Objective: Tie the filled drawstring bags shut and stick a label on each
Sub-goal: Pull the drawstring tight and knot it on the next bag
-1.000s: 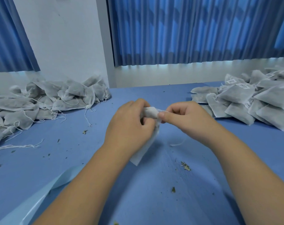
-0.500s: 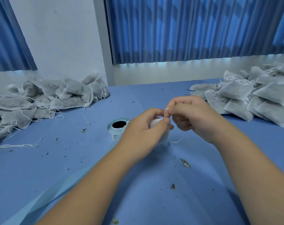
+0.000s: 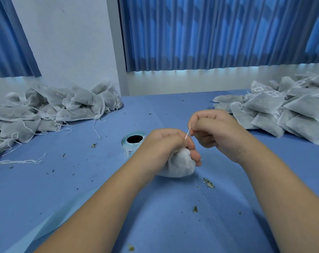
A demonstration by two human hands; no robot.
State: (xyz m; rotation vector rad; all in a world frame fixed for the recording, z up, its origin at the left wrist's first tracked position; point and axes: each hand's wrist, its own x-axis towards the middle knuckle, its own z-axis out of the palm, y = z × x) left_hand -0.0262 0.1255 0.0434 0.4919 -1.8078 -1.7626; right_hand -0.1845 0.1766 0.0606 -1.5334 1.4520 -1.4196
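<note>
A white filled drawstring bag sits on the blue table at the centre. My left hand grips its gathered neck from above. A short white drawstring runs up from that neck, and my right hand pinches its end just above and to the right of the bag. Behind my left hand stands a roll of labels with a dark core, partly hidden by the wrist.
A heap of untied grey-white bags with loose strings lies at the far left. A stack of labelled bags lies at the far right. Small bits of dried leaf dot the cloth. A pale blue strip runs along my left forearm.
The bag has come down from mid-air to rest on the table under my left hand. My right hand has pulled the string upward and to the right. The label roll has come into sight.
</note>
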